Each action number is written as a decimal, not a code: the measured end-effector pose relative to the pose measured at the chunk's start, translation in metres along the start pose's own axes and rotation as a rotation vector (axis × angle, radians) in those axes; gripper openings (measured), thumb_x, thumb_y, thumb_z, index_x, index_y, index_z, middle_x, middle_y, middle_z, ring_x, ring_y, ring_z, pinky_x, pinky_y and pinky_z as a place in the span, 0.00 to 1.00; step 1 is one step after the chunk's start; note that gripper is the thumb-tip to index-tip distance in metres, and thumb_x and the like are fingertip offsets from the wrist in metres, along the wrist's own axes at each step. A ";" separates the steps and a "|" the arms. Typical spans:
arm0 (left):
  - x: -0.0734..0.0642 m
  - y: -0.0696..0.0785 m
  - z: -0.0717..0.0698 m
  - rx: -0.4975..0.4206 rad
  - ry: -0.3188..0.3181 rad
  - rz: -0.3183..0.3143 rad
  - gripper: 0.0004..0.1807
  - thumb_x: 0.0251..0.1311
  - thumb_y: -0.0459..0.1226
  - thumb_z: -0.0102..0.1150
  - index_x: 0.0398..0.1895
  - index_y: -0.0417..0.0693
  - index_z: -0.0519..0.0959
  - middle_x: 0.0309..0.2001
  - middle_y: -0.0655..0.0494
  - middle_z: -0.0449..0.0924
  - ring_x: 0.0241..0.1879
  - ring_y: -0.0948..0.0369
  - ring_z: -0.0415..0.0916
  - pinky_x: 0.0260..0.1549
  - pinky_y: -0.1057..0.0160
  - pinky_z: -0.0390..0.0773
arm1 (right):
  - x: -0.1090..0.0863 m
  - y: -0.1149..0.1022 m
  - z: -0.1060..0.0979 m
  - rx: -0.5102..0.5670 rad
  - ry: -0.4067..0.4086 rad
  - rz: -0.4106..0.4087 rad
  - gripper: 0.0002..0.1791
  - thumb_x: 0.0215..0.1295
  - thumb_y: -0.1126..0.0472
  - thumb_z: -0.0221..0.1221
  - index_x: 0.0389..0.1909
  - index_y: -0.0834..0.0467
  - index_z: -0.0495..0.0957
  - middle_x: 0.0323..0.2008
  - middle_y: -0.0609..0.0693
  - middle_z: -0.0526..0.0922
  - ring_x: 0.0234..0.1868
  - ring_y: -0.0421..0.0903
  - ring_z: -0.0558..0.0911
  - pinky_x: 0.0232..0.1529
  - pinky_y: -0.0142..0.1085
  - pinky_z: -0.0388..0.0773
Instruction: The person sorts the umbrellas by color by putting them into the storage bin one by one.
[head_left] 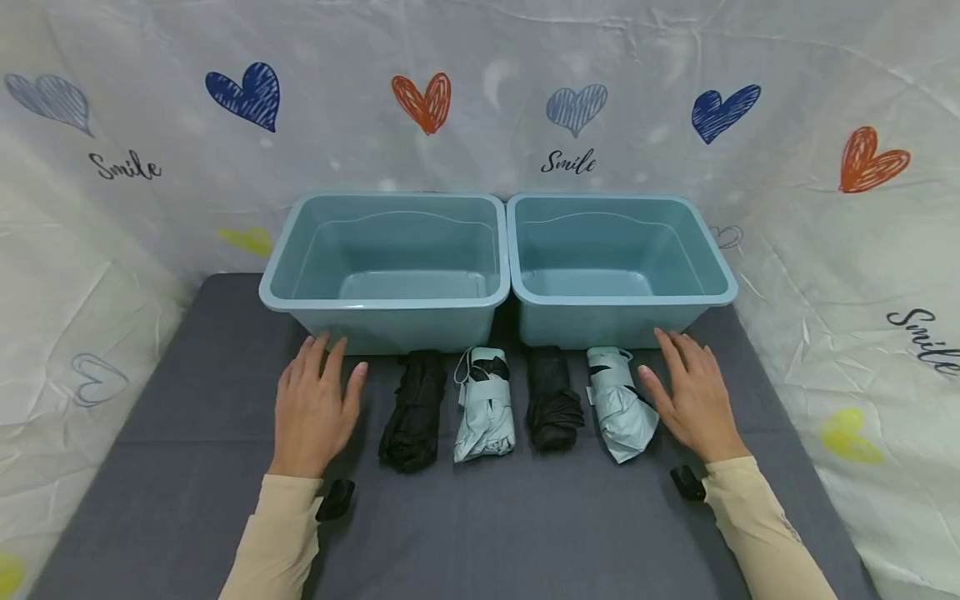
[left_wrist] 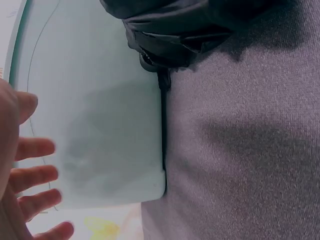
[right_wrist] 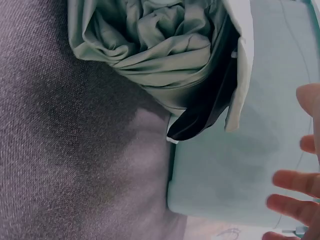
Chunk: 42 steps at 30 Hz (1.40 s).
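My left hand [head_left: 311,412] has its fingers spread and holds nothing, palm down beside a black folded umbrella [head_left: 414,412]. To the right of that lies a pale green folded umbrella [head_left: 485,412] with a cord loop at its top. A second black folded umbrella [head_left: 552,404] follows, then a second pale green one [head_left: 622,408]. Just right of this last one is my right hand [head_left: 696,400], fingers extended and nothing in it. In the left wrist view the black umbrella [left_wrist: 175,30] is apart from the fingers; in the right wrist view the pale green umbrella [right_wrist: 155,55] is too.
Two light blue plastic bins, a left one [head_left: 384,305] and a right one [head_left: 626,300], stand side by side behind the umbrellas, both with bare floors. A grey cloth [head_left: 525,533] covers the table. Behind hangs a white curtain [head_left: 480,50] printed with hearts.
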<state>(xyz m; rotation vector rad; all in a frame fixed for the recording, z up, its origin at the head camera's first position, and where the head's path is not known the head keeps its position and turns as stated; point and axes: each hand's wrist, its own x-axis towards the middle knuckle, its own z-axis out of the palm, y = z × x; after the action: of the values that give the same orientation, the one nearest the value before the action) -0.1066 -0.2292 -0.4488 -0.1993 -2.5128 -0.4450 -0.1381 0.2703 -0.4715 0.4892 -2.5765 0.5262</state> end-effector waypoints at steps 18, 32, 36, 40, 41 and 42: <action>0.008 -0.015 -0.023 -0.331 -0.057 -0.200 0.16 0.73 0.39 0.59 0.50 0.33 0.82 0.46 0.39 0.78 0.45 0.43 0.78 0.46 0.44 0.77 | -0.006 -0.009 -0.006 0.141 -0.035 0.084 0.13 0.67 0.62 0.66 0.50 0.63 0.84 0.38 0.56 0.84 0.39 0.57 0.83 0.38 0.54 0.77; 0.047 -0.049 -0.048 -0.341 0.192 -0.485 0.24 0.75 0.47 0.52 0.64 0.42 0.77 0.52 0.43 0.78 0.47 0.61 0.72 0.45 0.69 0.69 | -0.010 -0.010 -0.010 0.363 -0.186 0.225 0.23 0.72 0.58 0.63 0.64 0.61 0.76 0.48 0.60 0.81 0.49 0.56 0.81 0.48 0.55 0.79; 0.062 -0.055 -0.049 -0.430 0.125 -0.553 0.27 0.77 0.50 0.49 0.72 0.48 0.71 0.60 0.45 0.75 0.57 0.55 0.72 0.54 0.63 0.69 | -0.010 -0.011 -0.010 0.389 -0.250 0.266 0.27 0.73 0.55 0.63 0.68 0.60 0.73 0.52 0.63 0.80 0.52 0.59 0.80 0.49 0.55 0.78; 0.077 -0.061 -0.049 -0.515 0.038 -0.601 0.30 0.78 0.50 0.43 0.79 0.52 0.61 0.68 0.45 0.68 0.67 0.50 0.66 0.66 0.53 0.64 | -0.010 -0.013 -0.009 0.411 -0.308 0.302 0.30 0.73 0.54 0.63 0.71 0.59 0.70 0.55 0.63 0.78 0.52 0.60 0.80 0.50 0.56 0.78; 0.081 -0.063 -0.049 -0.527 0.015 -0.608 0.31 0.79 0.50 0.42 0.80 0.52 0.59 0.70 0.45 0.66 0.69 0.49 0.64 0.68 0.51 0.62 | -0.010 -0.013 -0.008 0.417 -0.321 0.308 0.31 0.72 0.53 0.63 0.72 0.58 0.69 0.55 0.63 0.78 0.53 0.60 0.80 0.50 0.56 0.78; 0.085 -0.065 -0.048 -0.541 -0.006 -0.616 0.32 0.79 0.50 0.41 0.81 0.53 0.56 0.72 0.45 0.64 0.71 0.50 0.62 0.70 0.50 0.60 | -0.010 -0.013 -0.008 0.424 -0.333 0.313 0.31 0.72 0.53 0.63 0.72 0.58 0.68 0.56 0.64 0.78 0.53 0.60 0.80 0.50 0.56 0.78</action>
<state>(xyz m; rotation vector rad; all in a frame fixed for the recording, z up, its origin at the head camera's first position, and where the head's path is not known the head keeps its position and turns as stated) -0.1669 -0.3030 -0.3807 0.3860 -2.3650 -1.3641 -0.1213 0.2655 -0.4666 0.3289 -2.8825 1.2060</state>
